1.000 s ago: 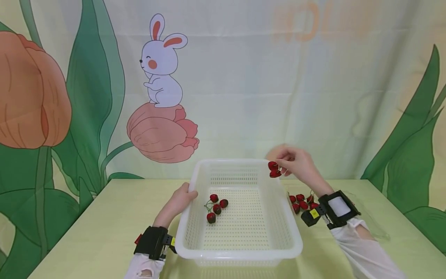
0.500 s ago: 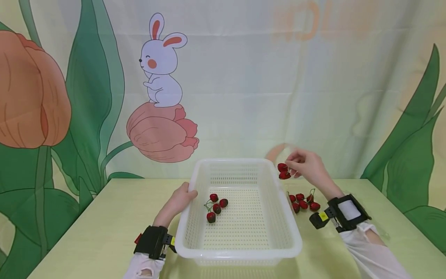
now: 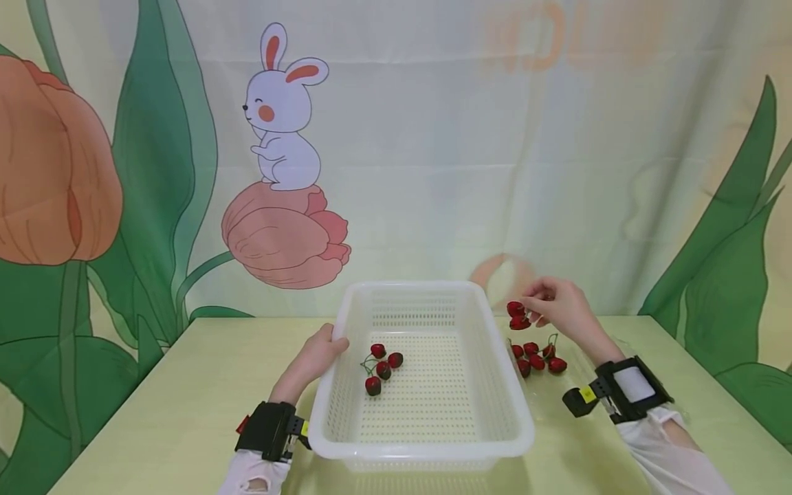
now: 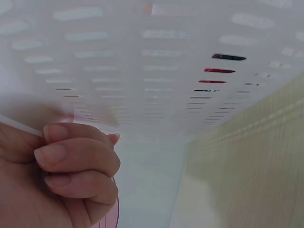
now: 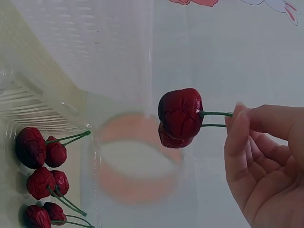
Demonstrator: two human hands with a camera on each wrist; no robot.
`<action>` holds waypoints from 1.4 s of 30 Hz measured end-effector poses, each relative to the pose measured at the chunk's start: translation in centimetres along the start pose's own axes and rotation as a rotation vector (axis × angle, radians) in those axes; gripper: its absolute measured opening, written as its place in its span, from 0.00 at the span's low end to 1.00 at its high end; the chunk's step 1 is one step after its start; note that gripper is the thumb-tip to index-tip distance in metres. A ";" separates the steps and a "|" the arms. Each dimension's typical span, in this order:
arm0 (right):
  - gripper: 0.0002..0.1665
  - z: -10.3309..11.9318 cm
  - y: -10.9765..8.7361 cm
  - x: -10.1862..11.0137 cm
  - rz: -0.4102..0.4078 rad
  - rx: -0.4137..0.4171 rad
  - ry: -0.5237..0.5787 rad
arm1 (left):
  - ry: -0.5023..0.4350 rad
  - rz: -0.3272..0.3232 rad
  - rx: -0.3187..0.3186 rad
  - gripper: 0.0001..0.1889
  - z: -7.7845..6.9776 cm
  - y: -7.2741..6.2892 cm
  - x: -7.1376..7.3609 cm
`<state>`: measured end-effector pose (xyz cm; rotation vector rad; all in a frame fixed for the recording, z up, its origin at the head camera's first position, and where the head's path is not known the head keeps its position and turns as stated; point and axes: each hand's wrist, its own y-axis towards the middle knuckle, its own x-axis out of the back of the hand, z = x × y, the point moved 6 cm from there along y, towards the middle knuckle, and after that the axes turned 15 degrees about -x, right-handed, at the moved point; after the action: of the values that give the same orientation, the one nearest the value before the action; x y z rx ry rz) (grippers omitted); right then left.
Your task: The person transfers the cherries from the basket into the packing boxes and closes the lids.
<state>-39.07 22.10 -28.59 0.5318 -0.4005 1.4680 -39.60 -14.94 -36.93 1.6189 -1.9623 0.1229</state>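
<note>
1. Pinching 2 green stems between thumb and fingertips, the right hand (image 3: pixel 557 304) holds 2 dark red cherries (image 5: pixel 180 114); they hang in the air, just right of the basket's far right corner, 1 partly behind the other in the right wrist view.
2. The left hand (image 3: pixel 320 352) grips the left rim of the white basket (image 3: pixel 427 450), thumb over the edge and fingers curled beneath it.
3. Inside that basket, 4 cherries (image 3: pixel 383 370) lie bunched toward the left wall, with green stems among them.
4. Right of the basket, 6 cherries (image 5: pixel 40 183) with stems lie in a clear container (image 5: pixel 33 104) that has a ridged wall.
5. In the left wrist view, dark red shows through slots in the basket's side.
6. Each wrist wears a black camera mount (image 3: pixel 634 388) beside a white sleeve (image 3: pixel 671 447).
7. Behind the pale yellow table (image 3: pixel 204 378) hangs a backdrop (image 3: pixel 421 137) printed with a white rabbit (image 3: pixel 284 110) on a pink tulip (image 3: pixel 278 234).
</note>
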 end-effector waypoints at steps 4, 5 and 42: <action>0.11 -0.6 -0.2 0.2 0.006 -0.026 -0.004 | -0.006 0.002 0.000 0.15 -0.1 0.0 0.0; 0.11 -0.8 -0.3 0.2 0.010 -0.033 -0.003 | -0.006 0.001 0.000 0.15 -0.1 0.0 0.0; 0.07 -5.1 -1.2 -0.9 0.173 -0.092 -0.248 | -0.030 -0.008 -0.004 0.15 -0.1 -0.1 0.0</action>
<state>-38.29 24.23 -33.38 0.6198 -0.7209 1.5454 -39.46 -14.93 -36.89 1.6345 -1.9778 0.0917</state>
